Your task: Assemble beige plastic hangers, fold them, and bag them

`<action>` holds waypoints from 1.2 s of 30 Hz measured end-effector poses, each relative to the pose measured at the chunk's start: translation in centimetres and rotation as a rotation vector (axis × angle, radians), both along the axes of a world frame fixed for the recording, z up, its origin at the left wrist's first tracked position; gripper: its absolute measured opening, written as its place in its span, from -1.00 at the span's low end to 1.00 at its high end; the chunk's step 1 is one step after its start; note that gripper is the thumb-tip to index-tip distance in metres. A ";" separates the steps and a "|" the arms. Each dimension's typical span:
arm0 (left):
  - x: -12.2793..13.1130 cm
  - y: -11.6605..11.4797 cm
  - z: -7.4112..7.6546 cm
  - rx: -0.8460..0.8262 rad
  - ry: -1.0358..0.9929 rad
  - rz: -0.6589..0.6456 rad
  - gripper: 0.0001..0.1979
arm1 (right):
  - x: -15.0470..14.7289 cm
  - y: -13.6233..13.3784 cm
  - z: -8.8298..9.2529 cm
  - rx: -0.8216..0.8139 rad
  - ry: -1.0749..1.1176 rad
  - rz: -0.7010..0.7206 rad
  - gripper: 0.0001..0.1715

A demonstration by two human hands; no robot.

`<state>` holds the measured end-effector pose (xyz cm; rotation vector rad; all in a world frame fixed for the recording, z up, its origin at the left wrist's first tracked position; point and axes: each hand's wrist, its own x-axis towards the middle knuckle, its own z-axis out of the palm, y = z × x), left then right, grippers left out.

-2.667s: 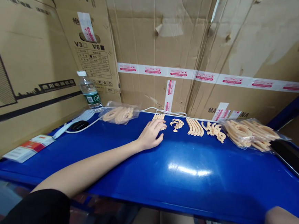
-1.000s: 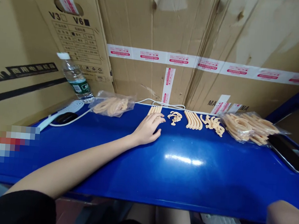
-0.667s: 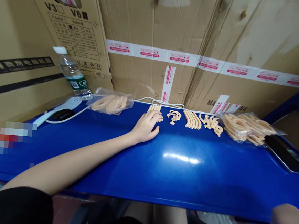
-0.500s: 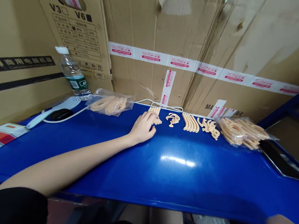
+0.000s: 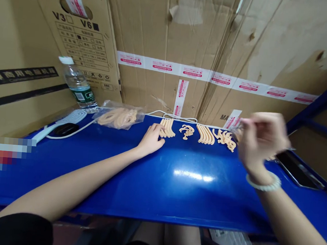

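Observation:
My left hand [image 5: 151, 139] lies on the blue table with its fingers stretched out, at the left edge of a row of slim, curved wood-coloured strips [image 5: 168, 128]. To the right of that row are a small heap of curved pieces [image 5: 186, 131], a second row of curved strips [image 5: 205, 135] and a pile of irregular pieces [image 5: 225, 138]. My right hand [image 5: 261, 139], smeared by motion, is raised in front of the right-hand plastic bag of wood-coloured parts [image 5: 271, 158] and hides most of it. Whether its fingers hold anything is unclear.
A plastic bag with more parts [image 5: 118, 116], a water bottle [image 5: 80, 89], a hairbrush [image 5: 58, 123] and a black computer mouse [image 5: 66, 129] stand or lie at left. A phone-like black slab [image 5: 298, 171] lies at right. Cardboard [image 5: 159, 31] walls the back.
My right hand has come up from the lower right edge to the bag at the right. My left hand has slid slightly left, uncovering more of the first row of strips.

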<state>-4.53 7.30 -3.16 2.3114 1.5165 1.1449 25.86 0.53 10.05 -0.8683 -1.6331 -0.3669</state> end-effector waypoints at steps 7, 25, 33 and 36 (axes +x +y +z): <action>-0.6 0.7 0.0 -0.050 0.035 0.009 -0.64 | -2.9 5.1 -7.0 -0.632 -0.389 0.072 -0.48; -0.1 0.9 -0.3 -0.037 0.056 0.049 -0.74 | -3.8 5.4 -10.7 -0.685 -0.382 -0.003 -0.32; 0.1 1.1 -0.5 -0.037 0.052 0.059 -0.76 | -3.6 5.8 -11.1 -0.599 -0.377 -0.080 -0.38; 0.1 1.0 -0.4 -0.034 0.050 0.059 -0.76 | -3.7 5.8 -11.1 -0.581 -0.400 -0.104 -0.44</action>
